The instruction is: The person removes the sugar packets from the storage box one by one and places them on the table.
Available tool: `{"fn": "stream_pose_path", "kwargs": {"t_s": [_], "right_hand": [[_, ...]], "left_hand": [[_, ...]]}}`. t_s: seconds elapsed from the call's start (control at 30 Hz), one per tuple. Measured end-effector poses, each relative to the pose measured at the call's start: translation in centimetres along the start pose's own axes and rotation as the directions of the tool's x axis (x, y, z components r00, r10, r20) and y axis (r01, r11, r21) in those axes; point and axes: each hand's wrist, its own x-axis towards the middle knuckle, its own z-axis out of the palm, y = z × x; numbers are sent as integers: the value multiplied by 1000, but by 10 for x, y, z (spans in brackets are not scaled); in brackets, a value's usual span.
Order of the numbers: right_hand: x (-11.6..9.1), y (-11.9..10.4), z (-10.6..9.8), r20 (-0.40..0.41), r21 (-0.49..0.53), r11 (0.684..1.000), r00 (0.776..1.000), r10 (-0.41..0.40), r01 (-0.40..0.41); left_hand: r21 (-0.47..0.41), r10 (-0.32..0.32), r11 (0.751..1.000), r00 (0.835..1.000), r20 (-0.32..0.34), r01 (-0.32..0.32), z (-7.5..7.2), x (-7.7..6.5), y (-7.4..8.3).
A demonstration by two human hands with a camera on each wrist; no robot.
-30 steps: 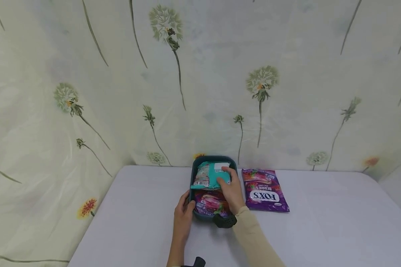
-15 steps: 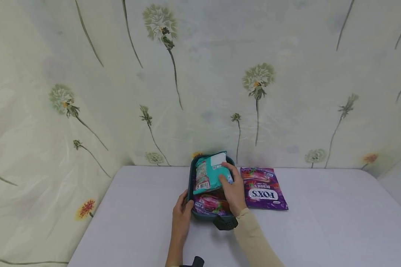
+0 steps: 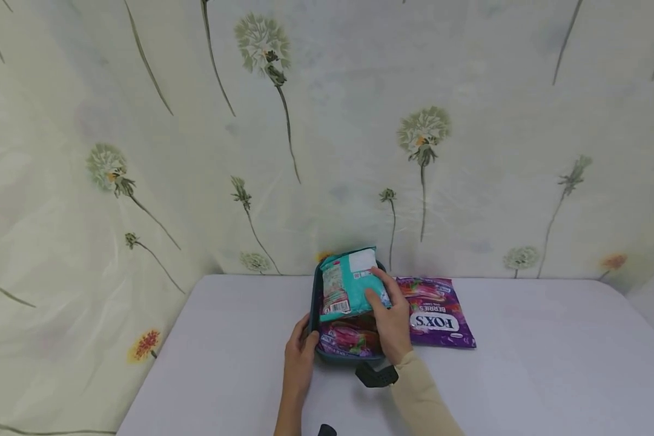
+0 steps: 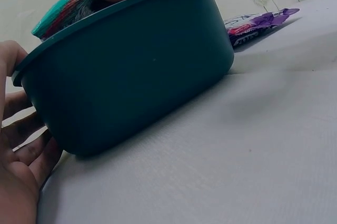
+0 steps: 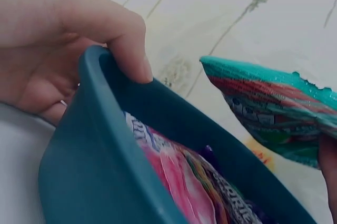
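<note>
A dark teal plastic bin (image 3: 314,309) stands on the table. My left hand (image 3: 298,357) grips its left wall, with the thumb hooked over the rim as the right wrist view shows. My right hand (image 3: 392,321) holds a turquoise candy bag (image 3: 335,289) by its right side, thumb on top. That bag is tilted and raised over the bin's far part; in the right wrist view a gap shows between it and the rim. Inside the bin lies a purple Fox's-style candy bag (image 5: 184,174), its far part hidden by the turquoise one in the head view.
To the right of the bin, a purple Fox's Berries candy bag (image 3: 441,315) lies flat on the white-covered table (image 3: 545,357). Behind the table hangs a curtain (image 3: 338,133) printed with dandelions, close to the bin's far end.
The turquoise bag has come up from inside the bin and turned, its far edge now above the rim. My right hand has shifted slightly right with it; the left hand keeps its grip.
</note>
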Motion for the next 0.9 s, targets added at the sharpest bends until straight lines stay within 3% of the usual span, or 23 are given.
{"fn": "stream_pose_path", "kwargs": {"t_s": [0.07, 0.17, 0.3, 0.53, 0.67, 0.9], "right_hand": [[-2, -1, -1, 4, -18, 1000, 1000, -3, 3], [-3, -1, -4, 14, -28, 1000, 1000, 2, -1], [-6, -3, -10, 16, -27, 1000, 1000, 14, -14], [-13, -3, -26, -5, -48, 999, 1000, 13, -13], [-15, 0, -34, -4, -83, 996, 1000, 26, -27], [-20, 1, -41, 12, -50, 996, 997, 78, -77]], "left_hand": [[1, 10, 1000, 1000, -8, -10, 1, 3, -10], [5, 11, 1000, 1000, -9, -11, 0, 3, -10], [-12, -11, 1000, 1000, 0, 11, -3, 1, 0], [17, 6, 1000, 1000, 29, -7, -3, -7, 29], [30, -5, 1000, 1000, 13, 4, -2, -9, 32], [31, -12, 999, 1000, -4, 13, -1, -11, 32]]}}
